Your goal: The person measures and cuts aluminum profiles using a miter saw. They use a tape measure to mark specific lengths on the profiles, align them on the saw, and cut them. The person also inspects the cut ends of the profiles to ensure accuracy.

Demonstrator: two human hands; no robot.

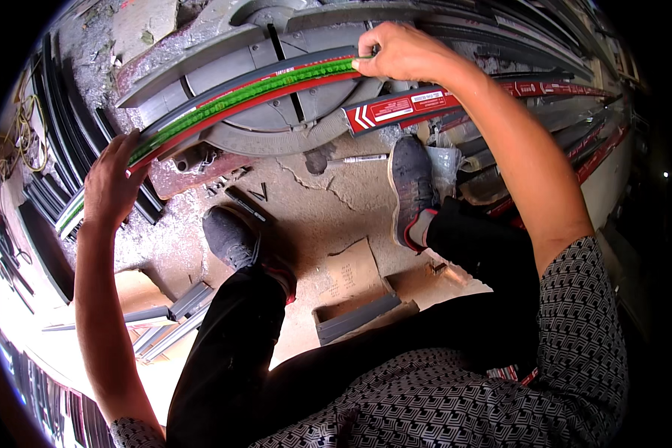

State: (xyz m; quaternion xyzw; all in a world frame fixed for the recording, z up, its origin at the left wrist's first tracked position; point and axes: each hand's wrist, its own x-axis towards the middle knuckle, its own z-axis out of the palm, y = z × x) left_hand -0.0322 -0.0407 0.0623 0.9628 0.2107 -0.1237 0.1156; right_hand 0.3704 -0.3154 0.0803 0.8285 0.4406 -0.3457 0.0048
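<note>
Green measuring tape (254, 95): stretched lengthwise along a dark strip with red banding (306, 59), both lying across a grey metal machine base (269, 123) with a round slotted table. Left hand (112, 179): closed over tape and strip near their left part; tape runs on past it to the lower left. Right hand (396, 52): thumb and fingertips pinched at the tape's right end. Hands well apart.

Surface: concrete floor (302, 224), stained, one crack visible, pale scraps scattered. On it, between the shoes, a white marker (358, 159) and a short dark offcut (248, 203). Nearer the person, an open cardboard box (394, 284) with grey pieces.

Room: long black profiles (66, 119) at left, beside a loose yellowish cable (33, 142); red-labelled profiles (403, 108) at right. Bright light at lower left; far right edge dark, details not readable.
</note>
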